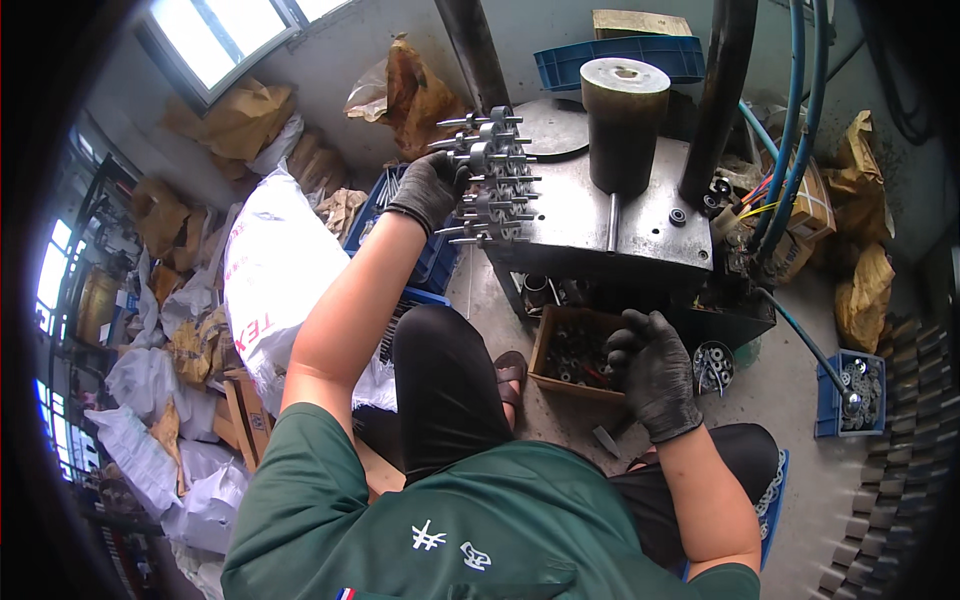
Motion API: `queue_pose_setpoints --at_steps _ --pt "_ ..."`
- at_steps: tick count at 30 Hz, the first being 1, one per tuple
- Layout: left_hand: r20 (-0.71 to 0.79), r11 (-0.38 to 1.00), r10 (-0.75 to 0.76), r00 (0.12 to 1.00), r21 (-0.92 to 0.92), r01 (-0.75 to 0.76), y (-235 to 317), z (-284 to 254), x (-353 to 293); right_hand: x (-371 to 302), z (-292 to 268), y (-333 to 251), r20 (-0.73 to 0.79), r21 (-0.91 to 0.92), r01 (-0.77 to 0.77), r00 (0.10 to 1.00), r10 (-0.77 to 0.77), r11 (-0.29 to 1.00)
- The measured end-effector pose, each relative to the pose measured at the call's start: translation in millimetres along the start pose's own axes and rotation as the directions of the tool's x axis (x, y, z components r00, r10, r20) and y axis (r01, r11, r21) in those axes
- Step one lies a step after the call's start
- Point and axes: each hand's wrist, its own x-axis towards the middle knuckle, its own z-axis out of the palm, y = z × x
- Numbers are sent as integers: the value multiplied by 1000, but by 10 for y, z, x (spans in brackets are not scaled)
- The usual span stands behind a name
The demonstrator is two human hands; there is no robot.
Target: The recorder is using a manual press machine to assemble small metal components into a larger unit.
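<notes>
My left hand (430, 192), in a dark glove, is at the left edge of a metal press table. Its fingers are closed around the end of a pin (456, 158) that sticks out of a chain assembly (497, 185) of grey rollers, links and pins. Part of the grip is hidden by the glove. Raised before the table's front, my right hand (655, 380) has loosely bent, separated fingers and nothing visible in them. Under it stands a wooden box (548, 375) of small dark parts. A thick steel cylinder (625, 120) rises over the table, with a slim rod (612, 222) below it.
A small ring (678, 216) lies on the press table (655, 240), and a round plate (545, 128) rests behind. Dark posts and blue hoses (800, 130) flank it. Round the floor are a tin of parts (713, 366), a hammer (606, 441), a blue bin (850, 395) and white sacks (275, 260).
</notes>
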Motion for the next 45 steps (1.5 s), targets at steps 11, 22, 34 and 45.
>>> queue_pose_setpoints --at_steps 11,22,34,45 --pt "-230 994 83 970 84 -66 -48 -237 -477 -322 122 -258 125 -1 143 982 -142 990" --pt "-480 903 98 872 412 125 -810 -2669 -980 -669 -124 -846 222 -808 312 947 -232 500" --pt "-661 40 143 737 748 663 -1969 -4464 -1300 -490 -1631 -1350 -387 -914 -381 922 -16 139" --pt "-514 -346 -210 832 835 428 -2150 -4973 -892 -373 -1546 -1318 -467 -878 -473 880 -88 -77"
